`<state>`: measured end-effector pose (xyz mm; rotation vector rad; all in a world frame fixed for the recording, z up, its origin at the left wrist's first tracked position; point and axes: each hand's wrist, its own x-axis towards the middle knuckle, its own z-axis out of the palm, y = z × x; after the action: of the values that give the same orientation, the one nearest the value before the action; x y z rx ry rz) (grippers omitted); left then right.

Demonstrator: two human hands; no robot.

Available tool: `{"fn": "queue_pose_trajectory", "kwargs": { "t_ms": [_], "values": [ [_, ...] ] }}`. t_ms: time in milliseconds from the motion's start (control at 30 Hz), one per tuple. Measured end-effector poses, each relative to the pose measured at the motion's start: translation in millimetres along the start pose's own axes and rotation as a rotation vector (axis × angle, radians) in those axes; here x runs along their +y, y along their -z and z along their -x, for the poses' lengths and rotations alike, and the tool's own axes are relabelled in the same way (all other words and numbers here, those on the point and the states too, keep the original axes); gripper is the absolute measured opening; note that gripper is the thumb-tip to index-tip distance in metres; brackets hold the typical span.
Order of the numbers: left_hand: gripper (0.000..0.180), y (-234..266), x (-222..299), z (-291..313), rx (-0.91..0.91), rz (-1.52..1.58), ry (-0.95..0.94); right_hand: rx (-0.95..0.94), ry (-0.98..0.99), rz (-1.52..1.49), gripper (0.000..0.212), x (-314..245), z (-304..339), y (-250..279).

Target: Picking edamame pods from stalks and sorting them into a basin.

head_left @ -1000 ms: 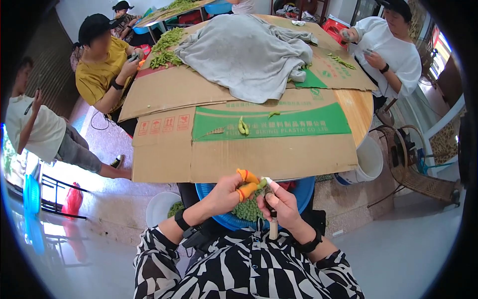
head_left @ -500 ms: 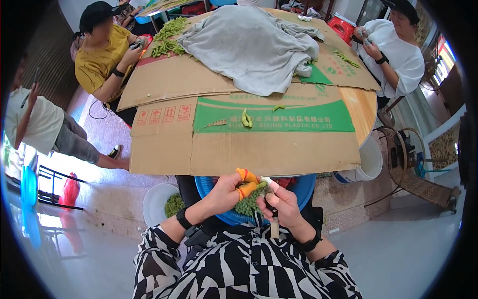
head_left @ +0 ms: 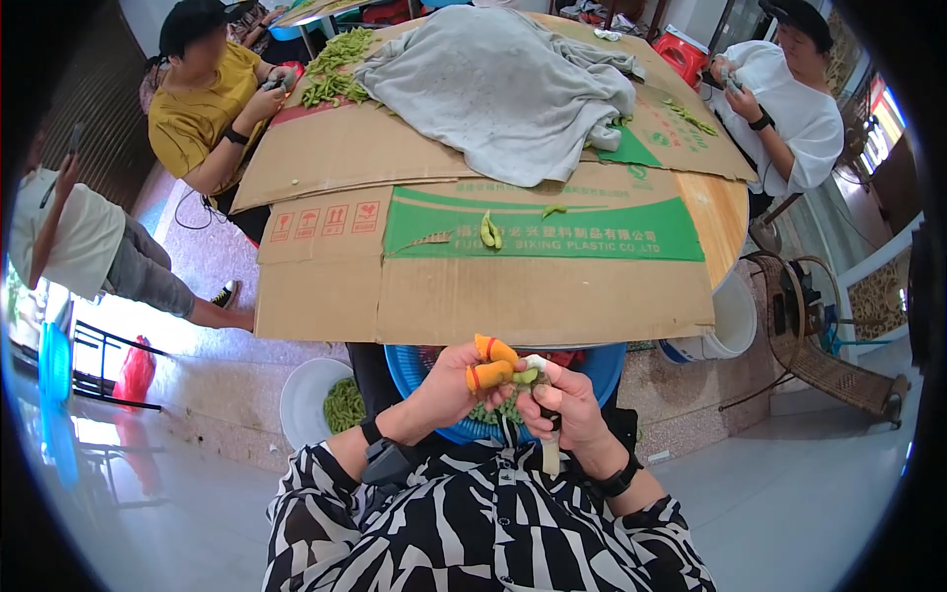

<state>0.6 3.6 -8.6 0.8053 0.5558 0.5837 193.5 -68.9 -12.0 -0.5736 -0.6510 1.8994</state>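
My left hand (head_left: 446,391), orange covers on its thumb and forefinger, pinches a green bean pod (head_left: 526,376) above the basin. Close against it, my right hand (head_left: 574,408) has white wrapping on a finger and meets the pod's end with its fingertips. In that palm is a small tool (head_left: 550,456), dark above with a pale flat end sticking out below; its working end is hidden. Under both hands a blue basin (head_left: 399,375) holds green shelled beans (head_left: 483,414), partly covered by the hands.
Cardboard (head_left: 552,306) covers the round table, with loose pods (head_left: 490,232) on it. A grey cloth (head_left: 493,94) drapes a mound beside a pod heap (head_left: 338,64). A white bowl (head_left: 296,405) stands left, a white bucket (head_left: 728,321) right. Other people sit or stand around the table.
The pod and both sets of fingertips have shifted slightly to the right. My right fingers have changed their hold at the pod's end, and more of the pod shows between the hands.
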Motion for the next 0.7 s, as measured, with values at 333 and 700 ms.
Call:
{"fn": "queue_pose_trajectory", "kwargs": {
  "t_ms": [333,700],
  "values": [
    [0.023,6.4,-21.4,-6.0,-0.108,0.426,0.192,0.049,-0.132,-0.21,0.037,-3.3,0.5,7.6],
    [0.027,2.7,7.3,2.5,-0.001,-1.467,-0.817,0.091,-0.225,-0.28,0.041,4.0,-0.7,9.1]
  ]
}}
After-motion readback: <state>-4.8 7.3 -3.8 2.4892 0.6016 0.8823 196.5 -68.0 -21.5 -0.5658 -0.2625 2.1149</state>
